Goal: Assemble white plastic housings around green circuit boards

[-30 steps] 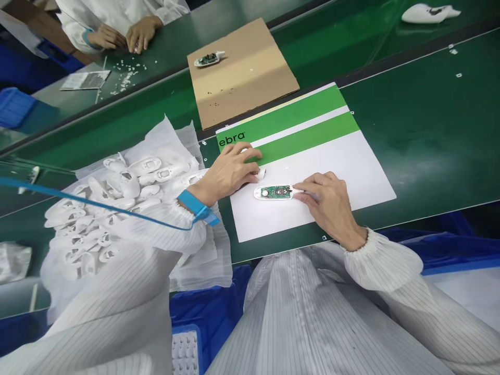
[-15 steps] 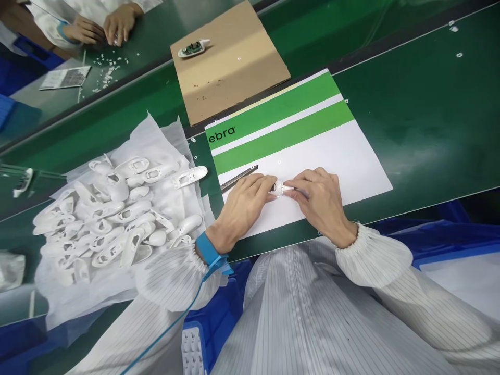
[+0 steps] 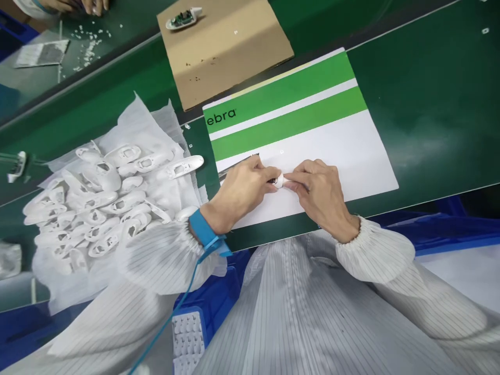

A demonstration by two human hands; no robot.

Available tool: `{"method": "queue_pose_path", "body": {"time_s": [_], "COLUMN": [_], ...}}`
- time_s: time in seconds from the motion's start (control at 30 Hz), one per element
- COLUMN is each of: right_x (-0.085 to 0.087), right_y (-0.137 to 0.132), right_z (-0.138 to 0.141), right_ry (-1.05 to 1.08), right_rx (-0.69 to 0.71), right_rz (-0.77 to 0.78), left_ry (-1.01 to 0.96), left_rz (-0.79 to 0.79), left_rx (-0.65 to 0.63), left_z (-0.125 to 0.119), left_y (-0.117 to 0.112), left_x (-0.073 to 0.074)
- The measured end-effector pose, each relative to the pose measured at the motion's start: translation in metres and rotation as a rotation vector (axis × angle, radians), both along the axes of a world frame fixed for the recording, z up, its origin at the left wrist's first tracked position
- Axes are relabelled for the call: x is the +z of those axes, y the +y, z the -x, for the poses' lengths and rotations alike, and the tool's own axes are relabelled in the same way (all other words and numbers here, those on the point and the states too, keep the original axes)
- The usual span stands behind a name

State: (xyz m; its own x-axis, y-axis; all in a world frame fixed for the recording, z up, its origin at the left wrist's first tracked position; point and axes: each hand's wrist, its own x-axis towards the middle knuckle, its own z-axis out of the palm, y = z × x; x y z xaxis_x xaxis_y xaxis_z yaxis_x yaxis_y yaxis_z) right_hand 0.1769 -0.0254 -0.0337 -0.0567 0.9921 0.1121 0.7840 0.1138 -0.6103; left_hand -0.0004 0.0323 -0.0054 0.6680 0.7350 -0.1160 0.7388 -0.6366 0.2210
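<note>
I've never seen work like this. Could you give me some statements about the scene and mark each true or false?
1. Over the printed sheet, the left hand and right hand hold one white casing. True.
2. That sheet has red stripes. False: they are green.
3. White shells lie on white sheeting. True.
4. Something blue circles the right wrist. False: the blue wristband is on the left.
5. The cardboard bears a white part with green circuitry. True.

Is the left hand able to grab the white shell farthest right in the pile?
Probably yes: nothing tall seems to stand between the left hand and the white shell. That hand holds a white piece, though, so it might need to let go first.
</note>
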Motion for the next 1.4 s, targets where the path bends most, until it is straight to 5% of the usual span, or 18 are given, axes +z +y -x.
{"method": "queue_pose_path", "body": {"time_s": [0.3, 0.57, 0.87, 1.1, 1.23, 1.4], "right_x": [-0.006, -0.009, -0.005, -0.006, 0.005, 0.015], "right_y": [-0.002, -0.009, -0.003, -0.004, 0.005, 0.008], "right_z": [0.018, 0.029, 0.026, 0.028, 0.008, -0.003], "right_ry": [-0.177, -0.172, -0.161, -0.144, 0.037, 0.166], "right_rx": [0.015, -0.067, -0.04, -0.081, 0.046, 0.143], "right_rz": [-0.114, -0.1, -0.064, -0.053, 0.077, 0.128], "left_ry": [-0.267, -0.416, -0.41, -0.487, -0.299, -0.223], "left_rz": [0.195, 0.132, 0.204, 0.059, 0.039, 0.237], "left_rx": [0.142, 0.192, 0.202, 0.156, 0.105, 0.197], "left_z": [0.015, 0.009, 0.004, 0.007, 0.017, 0.029], "left_y": [-0.009, -0.023, -0.02, -0.022, -0.029, -0.03], "left_x": [0.003, -0.024, -0.008, -0.029, -0.017, 0.009]}}
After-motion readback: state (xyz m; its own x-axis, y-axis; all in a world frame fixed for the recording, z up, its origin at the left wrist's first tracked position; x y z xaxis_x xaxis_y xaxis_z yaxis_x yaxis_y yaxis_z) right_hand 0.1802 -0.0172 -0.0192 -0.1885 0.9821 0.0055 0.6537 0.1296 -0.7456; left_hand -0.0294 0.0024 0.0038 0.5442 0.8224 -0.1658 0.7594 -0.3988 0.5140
